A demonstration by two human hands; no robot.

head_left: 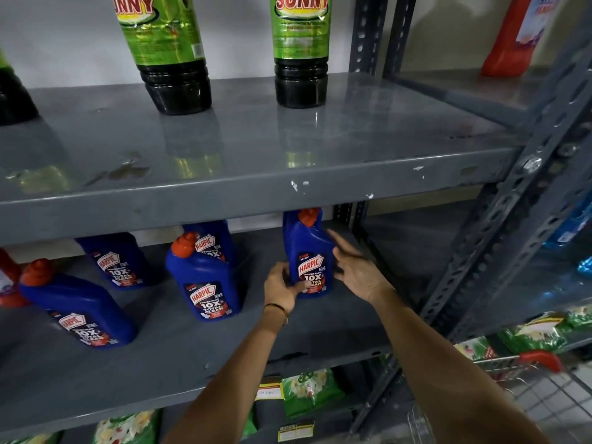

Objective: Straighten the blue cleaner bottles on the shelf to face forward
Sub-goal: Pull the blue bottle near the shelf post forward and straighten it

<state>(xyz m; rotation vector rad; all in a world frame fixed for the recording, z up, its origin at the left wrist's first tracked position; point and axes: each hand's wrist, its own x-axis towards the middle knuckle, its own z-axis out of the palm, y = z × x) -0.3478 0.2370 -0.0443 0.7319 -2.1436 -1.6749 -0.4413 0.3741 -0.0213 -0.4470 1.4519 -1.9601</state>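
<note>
Several blue Harpic cleaner bottles with orange caps stand on the grey middle shelf [179,357]. The rightmost bottle [309,248] stands upright with its label toward me. My left hand [282,288] grips its lower left side, thumb across the label's bottom. My right hand [355,267] is at the bottle's right side, fingers spread and apart. A second bottle [205,283] stands left of it, label forward, with another bottle [213,240] behind it. Two more bottles sit further left, one at the back [117,261] and one near the front [80,309].
The upper shelf [256,187] overhangs the bottles and holds green Sunny bottles [301,52]. A slotted metal upright [499,225] rises on the right. A red bottle [8,280] sits at the far left. Green packets [307,392] lie on the shelf below, a cart handle [541,358] at lower right.
</note>
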